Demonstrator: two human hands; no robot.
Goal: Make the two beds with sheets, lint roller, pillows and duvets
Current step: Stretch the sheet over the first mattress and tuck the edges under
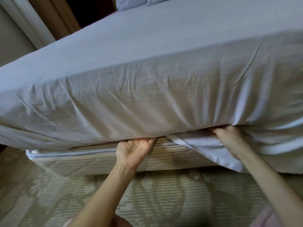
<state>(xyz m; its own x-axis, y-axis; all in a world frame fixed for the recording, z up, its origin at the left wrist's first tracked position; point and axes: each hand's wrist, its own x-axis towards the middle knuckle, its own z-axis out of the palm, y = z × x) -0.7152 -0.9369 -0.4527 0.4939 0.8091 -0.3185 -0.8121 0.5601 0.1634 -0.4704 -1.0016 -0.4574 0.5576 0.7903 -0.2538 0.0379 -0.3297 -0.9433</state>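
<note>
A mattress covered by a white sheet (147, 95) fills most of the view, its near side creased. My left hand (134, 149) is palm up under the mattress's bottom edge, fingers curled up against it, lifting it off the striped bed base (91, 159). My right hand (229, 136) reaches under the edge further right, fingers hidden beneath the mattress, pushing in the sheet. A loose flap of the sheet (213, 151) hangs down below that hand. A white pillow (131, 2) lies at the bed's far end.
Patterned beige carpet (164, 194) covers the floor in front of the bed. A wall with white trim (27, 18) and a brown curtain (57, 15) stand at the upper left, beside the bed's far corner.
</note>
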